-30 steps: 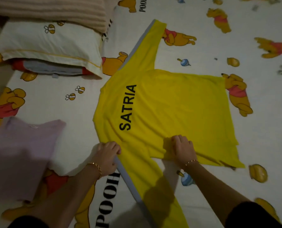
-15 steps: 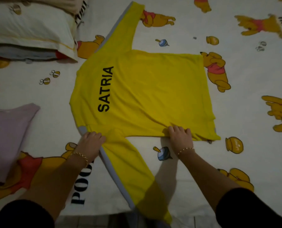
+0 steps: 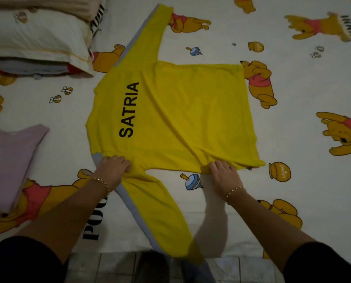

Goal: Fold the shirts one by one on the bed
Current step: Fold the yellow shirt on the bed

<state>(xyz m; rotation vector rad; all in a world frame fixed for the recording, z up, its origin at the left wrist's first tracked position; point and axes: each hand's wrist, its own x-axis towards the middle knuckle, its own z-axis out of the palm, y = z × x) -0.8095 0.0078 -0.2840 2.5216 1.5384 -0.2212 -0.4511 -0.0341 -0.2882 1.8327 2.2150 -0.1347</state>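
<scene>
A yellow long-sleeved shirt (image 3: 182, 111) with "SATRIA" printed in black lies flat, back up, across the bed (image 3: 293, 78). One sleeve points to the far side; the other runs toward me and hangs over the bed's near edge. My left hand (image 3: 114, 167) pinches the fabric at the near shoulder, where the sleeve joins. My right hand (image 3: 221, 172) grips the shirt's near side edge, close to the hem. A folded lilac shirt (image 3: 9, 160) lies at the left.
A white pillow (image 3: 35, 41) sits at the far left with a ribbed beige cushion behind it. The sheet carries a cartoon bear print. Tiled floor (image 3: 119, 266) shows below the bed's near edge. Something dark blue peeks in at the right edge.
The view shifted a little, showing the bed edge and floor. Both hands stay on the shirt's near edge and now bunch the fabric more tightly.
</scene>
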